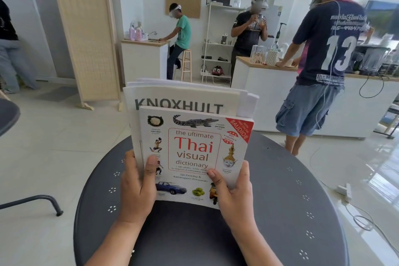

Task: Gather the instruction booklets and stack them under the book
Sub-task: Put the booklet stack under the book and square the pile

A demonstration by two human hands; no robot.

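A white book (194, 153), a Thai visual dictionary, stands tilted up over the dark round table (280, 201). Behind it, pressed against its back, are several white instruction booklets (183, 98); the front one reads KNOXHULT and they rise above the book's top edge. My left hand (138, 188) grips the stack's lower left edge with the thumb on the cover. My right hand (233, 192) grips the lower right corner, thumb on the cover too. The stack's bottom edge rests on or just above the table; I cannot tell which.
Three people stand at white counters (269, 93) behind the table, the nearest at the right. A wooden folding screen (86, 36) is at the left. Another dark table's edge (8, 114) and a chair leg (43, 201) sit at the left. Cables (345, 194) lie on the floor at the right.
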